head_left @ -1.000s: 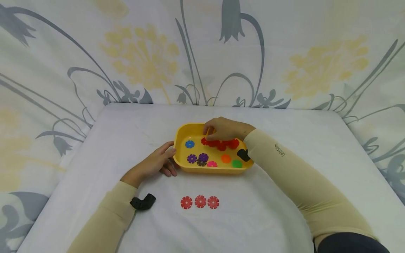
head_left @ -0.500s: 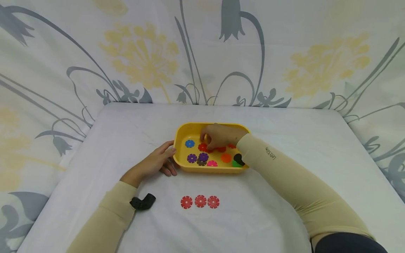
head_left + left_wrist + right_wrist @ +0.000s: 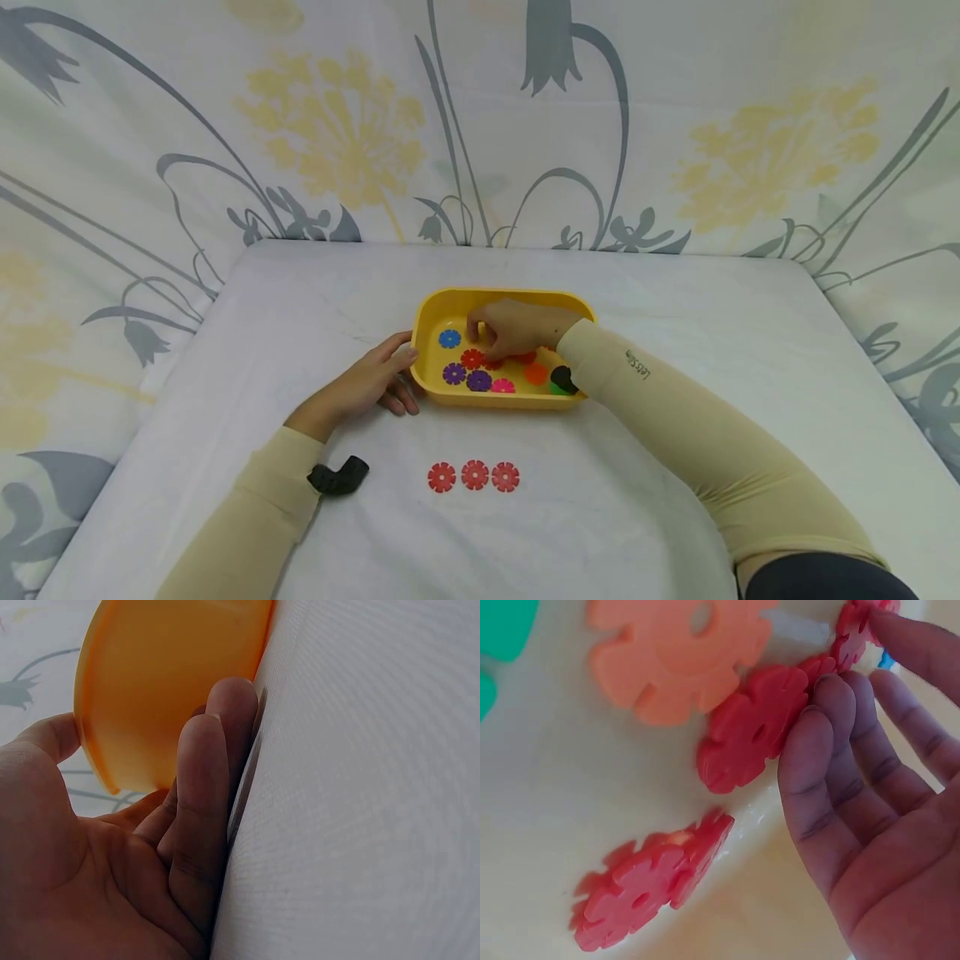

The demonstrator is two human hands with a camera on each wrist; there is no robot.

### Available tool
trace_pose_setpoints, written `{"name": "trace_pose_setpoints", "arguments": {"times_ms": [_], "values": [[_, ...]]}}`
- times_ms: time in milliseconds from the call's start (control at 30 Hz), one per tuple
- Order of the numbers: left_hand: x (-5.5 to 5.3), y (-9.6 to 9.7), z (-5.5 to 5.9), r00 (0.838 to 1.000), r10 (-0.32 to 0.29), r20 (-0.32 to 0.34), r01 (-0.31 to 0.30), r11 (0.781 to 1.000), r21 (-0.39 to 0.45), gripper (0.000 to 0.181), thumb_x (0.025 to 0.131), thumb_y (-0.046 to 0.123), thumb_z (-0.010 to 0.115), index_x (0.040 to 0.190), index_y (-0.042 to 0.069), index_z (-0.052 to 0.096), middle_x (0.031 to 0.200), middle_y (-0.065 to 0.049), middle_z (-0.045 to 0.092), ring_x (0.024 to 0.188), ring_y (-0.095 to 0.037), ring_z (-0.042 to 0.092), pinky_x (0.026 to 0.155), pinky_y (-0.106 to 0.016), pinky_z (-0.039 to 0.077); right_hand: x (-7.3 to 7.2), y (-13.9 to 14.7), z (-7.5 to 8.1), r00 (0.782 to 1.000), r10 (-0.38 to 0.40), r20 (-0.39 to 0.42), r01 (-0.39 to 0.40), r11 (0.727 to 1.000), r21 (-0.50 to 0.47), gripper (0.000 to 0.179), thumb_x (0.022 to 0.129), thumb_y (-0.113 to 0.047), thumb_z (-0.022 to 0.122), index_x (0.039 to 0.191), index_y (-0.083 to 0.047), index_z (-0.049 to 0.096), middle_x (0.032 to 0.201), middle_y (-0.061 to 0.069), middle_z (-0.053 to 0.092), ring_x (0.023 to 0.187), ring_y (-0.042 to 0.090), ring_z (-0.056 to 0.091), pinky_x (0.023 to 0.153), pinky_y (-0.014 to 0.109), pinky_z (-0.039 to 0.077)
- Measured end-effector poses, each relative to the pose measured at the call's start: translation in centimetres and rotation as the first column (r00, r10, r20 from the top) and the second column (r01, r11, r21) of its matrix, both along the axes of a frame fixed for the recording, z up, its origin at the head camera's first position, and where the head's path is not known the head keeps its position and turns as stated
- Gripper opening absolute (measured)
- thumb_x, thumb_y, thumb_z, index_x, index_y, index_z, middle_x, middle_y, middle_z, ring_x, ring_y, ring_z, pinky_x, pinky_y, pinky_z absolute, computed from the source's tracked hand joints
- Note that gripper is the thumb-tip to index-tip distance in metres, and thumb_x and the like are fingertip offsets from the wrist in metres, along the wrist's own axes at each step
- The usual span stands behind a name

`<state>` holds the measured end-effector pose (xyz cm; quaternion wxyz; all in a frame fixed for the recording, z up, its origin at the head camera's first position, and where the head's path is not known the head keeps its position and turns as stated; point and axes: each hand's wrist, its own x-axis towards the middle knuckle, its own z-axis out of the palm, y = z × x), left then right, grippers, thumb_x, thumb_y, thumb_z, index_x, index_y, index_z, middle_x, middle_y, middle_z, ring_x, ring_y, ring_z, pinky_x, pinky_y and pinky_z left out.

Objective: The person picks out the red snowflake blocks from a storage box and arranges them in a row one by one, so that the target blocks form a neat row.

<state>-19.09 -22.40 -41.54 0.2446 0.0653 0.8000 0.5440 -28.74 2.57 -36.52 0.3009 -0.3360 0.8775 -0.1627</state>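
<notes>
My left hand (image 3: 375, 375) grips the left end of a yellow plastic tray (image 3: 510, 401), its thumb at the rim. In the left wrist view its other fingers lie along the tray's outer wall, close to the white cloth. Inside the tray, my right hand (image 3: 517, 327) reaches down among red notched snowflake discs (image 3: 472, 358). In the right wrist view its thumb touches one red disc (image 3: 851, 641), and loosely bent fingertips rest by another red disc (image 3: 754, 731). I see no disc plainly pinched. The palm hides some discs in the head view.
The tray also holds a blue disc (image 3: 449, 338), purple discs (image 3: 454, 373), a pink disc (image 3: 503, 386), an orange disc (image 3: 536, 374) and green pieces (image 3: 502, 630). Three red discs (image 3: 475, 475) lie in a row on the white cloth (image 3: 600, 517) before the tray. Patterned fabric hangs behind.
My right hand has lowered into the tray and moved slightly left and toward me. Red discs under it have shifted toward the purple ones; the grey disc there is now covered. My left hand stays put.
</notes>
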Motion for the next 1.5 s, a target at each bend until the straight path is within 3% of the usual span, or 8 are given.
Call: {"name": "trace_pose_setpoints", "arguments": {"times_ms": [167,367,567,733,967,1100,1267,1500], "values": [[0.0,-0.1,0.2,1.000,-0.010,0.005,0.010,1.000,0.005,0.059,0.108,0.044,0.035,0.160,0.022,0.017,0.098,-0.018,0.069,0.074,-0.023,0.072,0.070,-0.031,0.061,0.1,-0.2,-0.1,1.000,0.029,0.002,-0.029,1.000,-0.009,0.026,0.094,-0.027,0.071,0.116,-0.018,0.062,0.091,0.004,0.061,0.072,0.016,0.057,0.061,0.020,0.048],[-0.1,-0.2,0.3,1.000,0.005,0.004,-0.005,1.000,-0.005,0.060,0.107,0.048,0.035,0.160,0.024,0.018,0.097,-0.018,0.070,0.075,-0.024,0.072,0.071,-0.032,0.061,0.2,-0.5,0.0,0.999,0.042,-0.003,-0.042,0.999,-0.016,0.020,0.092,-0.026,0.074,0.107,-0.017,0.063,0.089,0.002,0.064,0.071,0.015,0.059,0.063,0.019,0.051],[-0.1,0.1,0.2,1.000,-0.001,0.009,0.001,1.000,0.004,0.059,0.108,0.045,0.034,0.160,0.021,0.018,0.097,-0.018,0.070,0.074,-0.022,0.072,0.070,-0.031,0.061,0.3,-0.4,0.0,0.998,0.044,0.054,-0.045,0.999,0.001,0.022,0.090,-0.026,0.076,0.101,-0.015,0.062,0.088,0.002,0.060,0.079,0.016,0.057,0.067,0.021,0.048],[-0.1,0.2,0.1,1.000,0.006,0.012,-0.006,1.000,0.000,0.060,0.108,0.046,0.035,0.160,0.023,0.018,0.094,-0.016,0.071,0.075,-0.023,0.072,0.071,-0.031,0.061,0.4,0.0,-0.1,0.994,0.029,0.106,-0.026,0.999,-0.026,0.019,0.092,-0.020,0.074,0.098,-0.013,0.058,0.085,0.002,0.059,0.077,0.015,0.057,0.067,0.021,0.048],[0.0,0.2,0.0,0.999,0.020,0.026,-0.020,1.000,-0.006,0.060,0.108,0.046,0.035,0.160,0.022,0.018,0.096,-0.016,0.071,0.073,-0.023,0.072,0.070,-0.032,0.061,0.7,0.0,-0.1,0.995,0.041,0.093,-0.038,0.999,-0.039,0.011,0.095,-0.019,0.069,0.096,-0.013,0.059,0.088,0.001,0.061,0.079,0.014,0.060,0.073,0.022,0.051],[0.0,0.3,0.0,1.000,0.019,0.023,-0.019,1.000,-0.013,0.059,0.108,0.046,0.035,0.160,0.023,0.018,0.096,-0.017,0.071,0.074,-0.023,0.072,0.071,-0.032,0.061,0.8,0.5,0.5,0.994,0.029,0.109,-0.024,0.998,-0.050,0.012,0.095,-0.020,0.069,0.095,-0.013,0.060,0.088,0.002,0.060,0.075,0.015,0.058,0.068,0.022,0.050],[-0.1,0.2,0.2,1.000,0.014,0.015,-0.014,1.000,-0.026,0.059,0.108,0.046,0.035,0.160,0.023,0.018,0.093,-0.017,0.071,0.074,-0.024,0.072,0.071,-0.031,0.061,1.1,1.6,2.5,0.999,0.022,0.026,-0.020,0.995,-0.098,0.011,0.096,-0.019,0.068,0.094,-0.014,0.058,0.090,0.003,0.060,0.071,0.017,0.056,0.061,0.022,0.049],[-0.1,-0.1,-0.2,1.000,0.008,0.012,-0.008,1.000,-0.022,0.061,0.107,0.049,0.036,0.160,0.025,0.017,0.097,-0.018,0.070,0.076,-0.024,0.072,0.072,-0.031,0.061,2.6,4.5,4.7,0.994,-0.034,-0.106,0.003,0.960,-0.280,0.012,0.095,-0.016,0.069,0.102,-0.014,0.060,0.096,0.002,0.063,0.079,0.021,0.060,0.067,0.029,0.058]]}}
